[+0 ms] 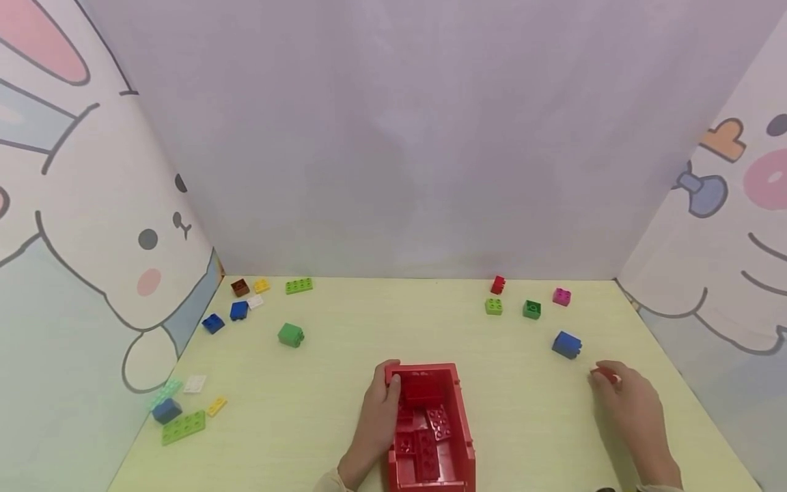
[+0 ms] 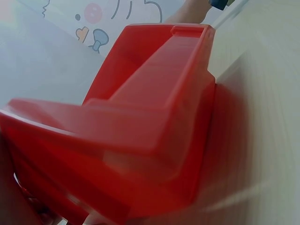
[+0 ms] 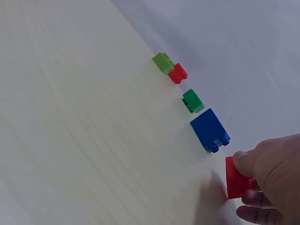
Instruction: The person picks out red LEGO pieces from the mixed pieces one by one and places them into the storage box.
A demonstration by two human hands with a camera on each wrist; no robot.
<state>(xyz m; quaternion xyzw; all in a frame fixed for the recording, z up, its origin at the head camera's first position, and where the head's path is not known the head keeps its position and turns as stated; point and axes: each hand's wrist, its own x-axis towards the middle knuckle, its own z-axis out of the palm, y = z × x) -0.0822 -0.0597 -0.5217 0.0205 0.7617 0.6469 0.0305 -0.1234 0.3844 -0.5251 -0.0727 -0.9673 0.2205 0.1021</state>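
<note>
My left hand (image 1: 376, 415) grips the left wall of a red bin (image 1: 465, 437), thumb over its rim near the far corner. Inside the bin lie several red bricks, among them a long studded one (image 1: 427, 454) and a square one (image 1: 438, 422). Out to the right, my right hand (image 1: 633, 410) pinches a red brick (image 3: 236, 180) between thumb and fingers, close over the table. Just beyond that hand sits a blue brick (image 1: 567, 345). In the left wrist view the bin's red wall (image 2: 140, 122) fills most of the picture.
At the back right stand a red brick (image 1: 498, 285), a lime brick (image 1: 494, 306), a dark green brick (image 1: 531, 309) and a magenta brick (image 1: 562, 296). Several bricks, including a green one (image 1: 291, 335) and a lime plate (image 1: 184, 428), are spread over the left side. Upright panels border the table.
</note>
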